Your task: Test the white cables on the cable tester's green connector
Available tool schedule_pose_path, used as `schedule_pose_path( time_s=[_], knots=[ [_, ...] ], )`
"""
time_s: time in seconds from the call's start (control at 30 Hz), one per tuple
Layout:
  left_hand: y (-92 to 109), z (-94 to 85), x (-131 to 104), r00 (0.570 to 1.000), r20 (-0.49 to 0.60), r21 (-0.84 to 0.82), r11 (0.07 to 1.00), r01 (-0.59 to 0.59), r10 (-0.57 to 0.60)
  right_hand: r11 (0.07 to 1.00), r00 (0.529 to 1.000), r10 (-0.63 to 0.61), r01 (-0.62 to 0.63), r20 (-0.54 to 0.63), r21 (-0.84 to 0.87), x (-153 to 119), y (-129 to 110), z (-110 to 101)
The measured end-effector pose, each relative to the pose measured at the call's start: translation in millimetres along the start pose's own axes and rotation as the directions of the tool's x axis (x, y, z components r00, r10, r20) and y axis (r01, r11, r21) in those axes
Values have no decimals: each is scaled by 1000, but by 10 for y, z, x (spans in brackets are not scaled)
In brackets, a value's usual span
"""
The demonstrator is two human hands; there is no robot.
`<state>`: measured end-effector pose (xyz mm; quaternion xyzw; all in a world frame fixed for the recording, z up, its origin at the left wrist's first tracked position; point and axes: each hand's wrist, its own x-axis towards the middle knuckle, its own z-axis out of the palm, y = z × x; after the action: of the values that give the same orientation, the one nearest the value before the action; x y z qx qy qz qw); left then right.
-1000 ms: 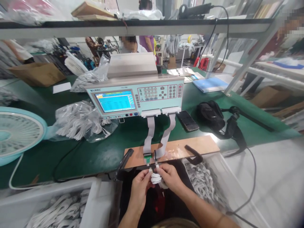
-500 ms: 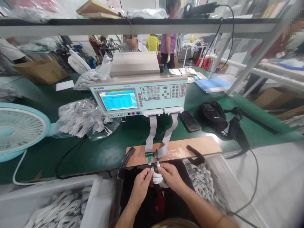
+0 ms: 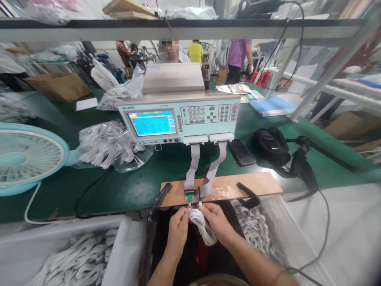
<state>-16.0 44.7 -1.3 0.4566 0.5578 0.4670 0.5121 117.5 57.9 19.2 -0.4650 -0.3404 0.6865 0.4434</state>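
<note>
A bundled white cable (image 3: 203, 227) hangs between my two hands, in front of the wooden board (image 3: 232, 186). My left hand (image 3: 179, 223) pinches one cable end close below the green circuit board (image 3: 189, 196). Pinched in my right hand (image 3: 212, 216) is the other end, up against the connector of the right-hand ribbon cable (image 3: 212, 171). Both grey ribbons run up to the tester (image 3: 181, 119) with a lit blue screen. Whether the left end is fully inside its socket is too small to tell.
Bins of white cables stand at lower left (image 3: 80, 258) and lower right (image 3: 258, 226). A fan (image 3: 29, 159), bagged cables (image 3: 104, 145), a phone (image 3: 241, 151) and a black bag (image 3: 270, 147) lie on the green table. People are behind the shelf.
My left hand's cable end has moved up to the green circuit board. The cable bundle now hangs lower and longer between my hands. The camera view has shifted slightly.
</note>
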Motion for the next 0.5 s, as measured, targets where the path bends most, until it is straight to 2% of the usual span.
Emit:
schedule_pose_path(
  time_s=[0.33,0.43,0.5],
  knots=[
    [-37,190,-58,970,-241,-113,994,1,-28,1000,1000,14,-14,28,11,-17,-47,-14],
    [-9,207,-52,961,-276,-112,994,-5,-26,1000,999,11,-11,32,-1,-9,-50,-20],
    [9,194,-51,966,-259,-92,996,-11,-13,1000,999,8,-7,40,-12,-8,-58,-26]
  ],
)
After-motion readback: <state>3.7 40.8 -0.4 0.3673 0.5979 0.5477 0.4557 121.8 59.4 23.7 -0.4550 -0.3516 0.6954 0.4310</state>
